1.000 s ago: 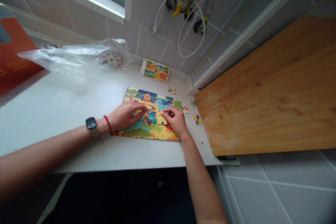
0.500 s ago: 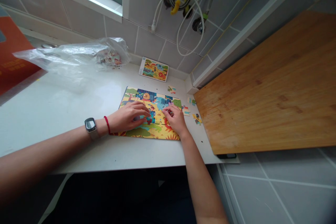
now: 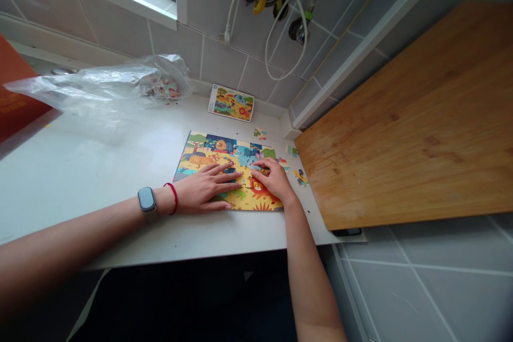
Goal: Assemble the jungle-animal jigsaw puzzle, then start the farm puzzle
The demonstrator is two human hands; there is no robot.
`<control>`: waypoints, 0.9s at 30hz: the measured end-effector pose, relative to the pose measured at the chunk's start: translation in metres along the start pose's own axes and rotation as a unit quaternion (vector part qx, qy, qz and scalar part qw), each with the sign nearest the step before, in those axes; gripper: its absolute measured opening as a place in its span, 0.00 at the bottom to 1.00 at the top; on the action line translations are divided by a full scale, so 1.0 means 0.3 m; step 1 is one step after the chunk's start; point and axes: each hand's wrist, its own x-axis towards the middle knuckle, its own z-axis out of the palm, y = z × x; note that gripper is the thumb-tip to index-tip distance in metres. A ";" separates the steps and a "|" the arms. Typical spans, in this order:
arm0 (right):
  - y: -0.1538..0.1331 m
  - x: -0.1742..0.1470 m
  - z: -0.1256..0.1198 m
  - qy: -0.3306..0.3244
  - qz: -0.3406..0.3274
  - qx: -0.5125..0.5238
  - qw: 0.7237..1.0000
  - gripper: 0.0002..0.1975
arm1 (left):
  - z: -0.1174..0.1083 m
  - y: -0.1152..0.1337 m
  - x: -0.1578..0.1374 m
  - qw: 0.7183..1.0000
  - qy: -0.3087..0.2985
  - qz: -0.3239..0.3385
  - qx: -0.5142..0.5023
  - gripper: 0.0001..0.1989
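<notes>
Beyond the puzzle, colourful pieces in a clear bag

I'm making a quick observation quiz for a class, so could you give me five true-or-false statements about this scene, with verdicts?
1. The left hand has its fingers spread over the puzzle. True.
2. The watch is on the right arm. False: the watch is on the left arm.
3. The picture card is beyond the puzzle. True.
4. The right hand is on the plastic bag. False: the right hand is at the puzzle.
5. A loose piece lies between the puzzle and the wooden board. True.
</notes>
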 end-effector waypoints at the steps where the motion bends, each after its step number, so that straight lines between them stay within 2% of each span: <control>1: -0.001 0.000 -0.001 -0.006 -0.001 -0.002 1.000 0.11 | 0.002 -0.001 0.000 1.000 0.004 0.000 0.000 0.32; 9: -0.007 0.000 -0.002 -0.016 -0.010 -0.011 1.000 0.09 | 0.008 -0.004 0.000 1.000 0.021 -0.001 -0.008 0.30; 14: -0.016 0.007 0.003 0.069 -0.004 0.026 0.997 0.10 | 0.006 -0.001 0.004 1.000 0.024 0.001 -0.015 0.30; 17: -0.011 0.015 -0.007 0.165 0.015 0.060 0.984 0.12 | -0.021 -0.015 -0.001 0.997 0.072 0.002 -0.016 0.27; 21: 0.027 0.030 -0.026 0.268 0.054 0.096 0.957 0.15 | -0.091 -0.072 -0.024 0.983 0.178 -0.035 0.001 0.21; 24: 0.059 0.040 -0.031 0.286 0.070 0.112 0.949 0.17 | -0.137 -0.124 -0.042 0.962 0.255 -0.100 0.008 0.20; 27: 0.072 0.046 -0.026 0.274 0.076 0.127 0.950 0.18 | -0.159 -0.158 -0.053 0.946 0.284 -0.155 0.021 0.20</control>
